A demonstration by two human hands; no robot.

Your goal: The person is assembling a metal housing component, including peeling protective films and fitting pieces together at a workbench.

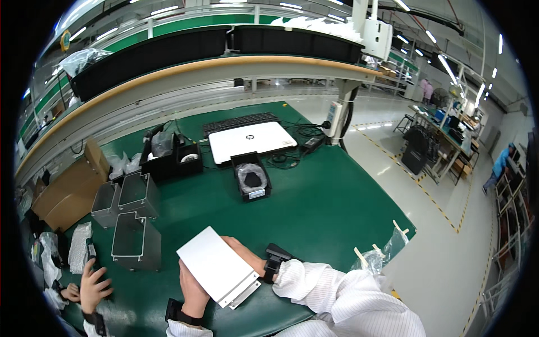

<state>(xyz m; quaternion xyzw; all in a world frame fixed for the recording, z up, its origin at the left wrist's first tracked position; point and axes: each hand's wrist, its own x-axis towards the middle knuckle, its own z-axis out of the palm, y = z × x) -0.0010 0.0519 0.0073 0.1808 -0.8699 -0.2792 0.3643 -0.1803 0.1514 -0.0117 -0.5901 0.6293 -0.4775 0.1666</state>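
A white rectangular metal casing (216,264) with thin flanges and small holes at its near right end is held tilted above the table's near edge. My left hand (193,287) grips its left side from below, the fingers partly hidden behind it. Along its far right side lies my right hand (242,253), closed on it, with the fingertips out of sight behind the casing. Both wrists wear black straps. To the left stand three open grey metal frames (136,242), the nearest one apart from the other two.
On the green table (331,191) are a closed white laptop (252,140), a keyboard (238,122), black bins (251,188) and a cardboard box (73,196). A co-worker's hands (93,287) are at the lower left. Clear plastic bags (373,258) hang by the right edge.
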